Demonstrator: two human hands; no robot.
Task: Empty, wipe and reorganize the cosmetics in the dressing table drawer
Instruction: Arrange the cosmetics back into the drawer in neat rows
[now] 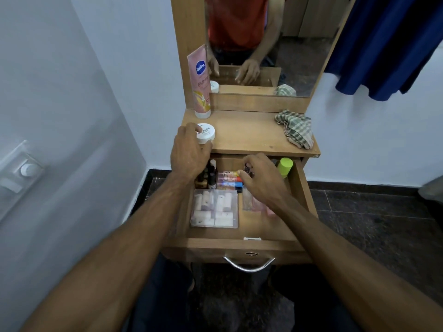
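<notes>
Both hands work at the open drawer [304, 202], and the emptying looks barely begun. Left hand [189, 154] clasps a white jar [206, 133] at the near left corner of the surface [249, 135], apparently setting it there; just beyond it stands a pink lotion tube [200, 85], so by my reading only two items are out. Under that hand, small dark bottles [211, 174] sit in the drawer's back left corner, with a clear box of pale tubes [214, 208] nearer the person. Right hand [260, 180] reaches into the drawer's back middle, fingertips pinching a small dark item I cannot identify, beside coloured tubes [229, 179]. To its right a green-capped bottle [285, 167] waits. Beyond it on the surface, the checked cloth [296, 131] lies crumpled, so wiping and reorganizing remain.
</notes>
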